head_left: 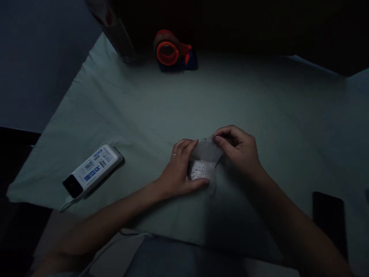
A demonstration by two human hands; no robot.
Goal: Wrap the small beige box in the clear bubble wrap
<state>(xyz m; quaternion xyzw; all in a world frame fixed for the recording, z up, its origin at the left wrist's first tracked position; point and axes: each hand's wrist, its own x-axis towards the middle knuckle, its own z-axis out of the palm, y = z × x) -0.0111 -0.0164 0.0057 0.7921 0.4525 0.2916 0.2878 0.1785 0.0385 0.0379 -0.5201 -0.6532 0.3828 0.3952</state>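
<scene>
A small, whitish bubble-wrap pouch lies on the cloth in front of me, its thin translucent flap spread away from me. My left hand curls round the pouch's left side, fingers at the flap's upper left edge and thumb across the lower edge. A ring shows on one of its fingers. At the flap's upper right corner, my right hand pinches the thin film between thumb and forefinger. What the pouch contains, if anything, cannot be made out in the dim light.
A white power bank with blue print and a cable lies at left. An orange and blue tape dispenser stands at the back. A dark phone-like slab rests at right. Pale green cloth covers the table.
</scene>
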